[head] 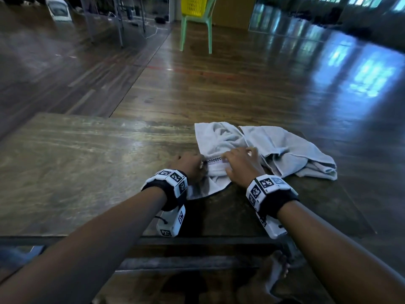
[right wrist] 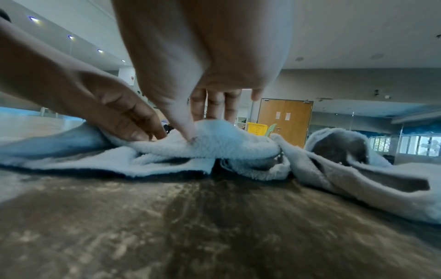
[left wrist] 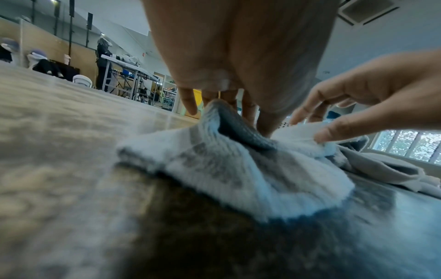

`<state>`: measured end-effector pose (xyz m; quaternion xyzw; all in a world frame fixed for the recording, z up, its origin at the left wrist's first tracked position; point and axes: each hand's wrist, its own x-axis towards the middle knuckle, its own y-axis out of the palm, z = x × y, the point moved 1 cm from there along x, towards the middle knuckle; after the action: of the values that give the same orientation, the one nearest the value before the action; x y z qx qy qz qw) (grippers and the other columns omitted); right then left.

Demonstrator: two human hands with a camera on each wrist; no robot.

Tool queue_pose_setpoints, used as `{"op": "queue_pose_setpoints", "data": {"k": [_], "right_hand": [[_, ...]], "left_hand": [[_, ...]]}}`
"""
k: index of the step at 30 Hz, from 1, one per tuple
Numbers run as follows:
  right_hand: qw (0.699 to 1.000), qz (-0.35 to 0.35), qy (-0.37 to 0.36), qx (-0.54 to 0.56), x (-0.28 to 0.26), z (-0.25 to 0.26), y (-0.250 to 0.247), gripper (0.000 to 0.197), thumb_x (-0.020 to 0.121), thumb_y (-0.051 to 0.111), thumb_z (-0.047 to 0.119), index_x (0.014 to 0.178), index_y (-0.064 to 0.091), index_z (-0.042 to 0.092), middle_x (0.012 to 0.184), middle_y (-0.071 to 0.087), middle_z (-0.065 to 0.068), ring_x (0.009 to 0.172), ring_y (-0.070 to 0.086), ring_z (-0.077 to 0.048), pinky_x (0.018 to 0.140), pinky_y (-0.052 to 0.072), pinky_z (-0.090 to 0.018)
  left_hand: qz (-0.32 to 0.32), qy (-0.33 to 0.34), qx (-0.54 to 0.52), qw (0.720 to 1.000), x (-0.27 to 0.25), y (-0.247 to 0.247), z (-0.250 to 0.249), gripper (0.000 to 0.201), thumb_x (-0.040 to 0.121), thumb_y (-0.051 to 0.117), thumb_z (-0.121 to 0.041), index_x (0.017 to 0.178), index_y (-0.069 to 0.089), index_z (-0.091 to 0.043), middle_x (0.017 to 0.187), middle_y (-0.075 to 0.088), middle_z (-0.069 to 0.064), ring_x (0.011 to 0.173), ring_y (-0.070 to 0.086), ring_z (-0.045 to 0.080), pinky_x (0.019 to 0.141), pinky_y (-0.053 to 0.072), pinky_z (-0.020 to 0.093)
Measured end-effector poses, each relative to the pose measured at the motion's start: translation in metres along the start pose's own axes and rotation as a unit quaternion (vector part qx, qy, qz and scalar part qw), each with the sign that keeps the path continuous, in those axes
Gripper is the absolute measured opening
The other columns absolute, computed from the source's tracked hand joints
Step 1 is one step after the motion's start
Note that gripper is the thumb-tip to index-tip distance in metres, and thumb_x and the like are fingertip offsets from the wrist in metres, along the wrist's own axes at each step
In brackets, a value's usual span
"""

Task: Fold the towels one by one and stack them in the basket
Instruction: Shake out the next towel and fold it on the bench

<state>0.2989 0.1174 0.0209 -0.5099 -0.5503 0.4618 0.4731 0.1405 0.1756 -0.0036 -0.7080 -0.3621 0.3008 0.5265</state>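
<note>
left hand (head: 192, 165) and right hand (head: 241, 165) are both pinching the near towel (head: 215, 137)'s banded edge | likely gathering it to spread | second towel (head: 291, 150) is lying right, awaiting its turn

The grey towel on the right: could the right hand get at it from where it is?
Probably yes. The right hand pinches the white towel, and the grey towel lies right beside it, uncovered.
</note>
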Motion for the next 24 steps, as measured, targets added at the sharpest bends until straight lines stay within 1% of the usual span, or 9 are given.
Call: {"op": "queue_pose_setpoints", "data": {"k": [3, 6, 10, 13, 15, 18, 20, 22, 24], "right_hand": [[1.000, 0.014, 0.005, 0.011, -0.005, -0.004, -0.005, 0.021, 0.091, 0.047, 0.024, 0.109, 0.057, 0.027, 0.123, 0.058, 0.005, 0.126, 0.038, -0.018, 0.104, 0.017, -0.042], [1.000, 0.009, -0.004, 0.023, -0.018, -0.008, -0.024, 0.016, 0.092, 0.047, 0.028, 0.104, 0.059, 0.027, 0.118, 0.059, 0.006, 0.123, 0.041, -0.016, 0.104, 0.016, -0.042], [0.999, -0.021, 0.001, 0.050, -0.036, -0.013, -0.074, 0.016, 0.093, 0.045, 0.026, 0.105, 0.055, 0.024, 0.112, 0.061, 0.003, 0.117, 0.047, -0.018, 0.105, 0.017, -0.043], [0.996, -0.057, -0.010, 0.061, -0.049, -0.017, -0.125, 0.015, 0.092, 0.044, 0.025, 0.104, 0.053, 0.023, 0.108, 0.063, 0.001, 0.111, 0.051, -0.019, 0.100, 0.015, -0.039], [0.995, -0.088, -0.012, 0.053, -0.060, -0.022, -0.166, 0.014, 0.092, 0.043, 0.025, 0.103, 0.053, 0.023, 0.104, 0.063, 0.001, 0.107, 0.052, -0.019, 0.097, 0.014, -0.037], [0.990, -0.138, -0.004, 0.039, -0.075, -0.029, -0.233, 0.014, 0.091, 0.044, 0.024, 0.101, 0.053, 0.025, 0.101, 0.063, 0.000, 0.105, 0.053, -0.019, 0.099, 0.016, -0.038], [0.985, -0.169, -0.007, 0.035, -0.087, -0.029, -0.276, 0.015, 0.088, 0.044, 0.019, 0.098, 0.053, 0.026, 0.097, 0.063, 0.000, 0.103, 0.053, -0.020, 0.099, 0.018, -0.039], [0.980, -0.196, -0.013, 0.035, -0.099, -0.027, -0.316, 0.015, 0.086, 0.044, 0.014, 0.092, 0.048, 0.027, 0.090, 0.060, 0.001, 0.099, 0.054, -0.021, 0.097, 0.019, -0.038], [0.973, -0.227, -0.011, 0.030, -0.114, -0.026, -0.353, 0.014, 0.087, 0.044, 0.012, 0.092, 0.048, 0.024, 0.089, 0.061, 0.000, 0.095, 0.054, -0.022, 0.096, 0.018, -0.037]], "left_hand": [[0.000, 0.007, 0.028, 1.000, -0.003, -0.004, -0.002, 0.023, 0.087, 0.052, -0.030, 0.107, 0.060, -0.023, 0.114, 0.063, 0.001, 0.113, 0.050, 0.026, 0.093, 0.025, 0.041], [-0.035, 0.019, 0.044, 0.998, -0.013, -0.021, -0.005, 0.012, 0.086, 0.052, -0.026, 0.093, 0.061, -0.022, 0.102, 0.065, -0.002, 0.107, 0.051, 0.025, 0.092, 0.024, 0.042], [-0.063, 0.037, 0.034, 0.997, -0.032, -0.065, -0.016, 0.007, 0.089, 0.049, -0.028, 0.092, 0.055, -0.026, 0.094, 0.062, -0.001, 0.102, 0.053, 0.024, 0.095, 0.020, 0.042], [-0.094, 0.064, 0.053, 0.992, -0.048, -0.113, -0.026, 0.008, 0.091, 0.048, -0.031, 0.094, 0.055, -0.027, 0.097, 0.062, -0.004, 0.104, 0.053, 0.022, 0.098, 0.019, 0.042], [-0.122, 0.068, 0.068, 0.988, -0.060, -0.152, -0.030, 0.011, 0.091, 0.049, -0.034, 0.093, 0.056, -0.026, 0.097, 0.063, -0.007, 0.104, 0.053, 0.020, 0.097, 0.019, 0.042], [-0.166, 0.061, 0.107, 0.978, -0.082, -0.214, -0.036, 0.020, 0.091, 0.047, -0.040, 0.094, 0.059, -0.024, 0.094, 0.064, -0.007, 0.104, 0.052, 0.020, 0.095, 0.019, 0.042], [-0.199, 0.057, 0.136, 0.969, -0.099, -0.256, -0.044, 0.021, 0.091, 0.045, -0.039, 0.092, 0.061, -0.024, 0.086, 0.058, -0.008, 0.103, 0.051, 0.018, 0.096, 0.019, 0.041], [-0.245, 0.065, 0.152, 0.955, -0.118, -0.297, -0.052, 0.018, 0.091, 0.045, -0.035, 0.090, 0.060, -0.025, 0.082, 0.051, -0.006, 0.098, 0.050, 0.019, 0.095, 0.023, 0.041], [-0.285, 0.090, 0.137, 0.944, -0.141, -0.337, -0.060, 0.012, 0.091, 0.045, -0.029, 0.087, 0.056, -0.025, 0.083, 0.053, 0.001, 0.092, 0.054, 0.025, 0.088, 0.031, 0.039]]}}
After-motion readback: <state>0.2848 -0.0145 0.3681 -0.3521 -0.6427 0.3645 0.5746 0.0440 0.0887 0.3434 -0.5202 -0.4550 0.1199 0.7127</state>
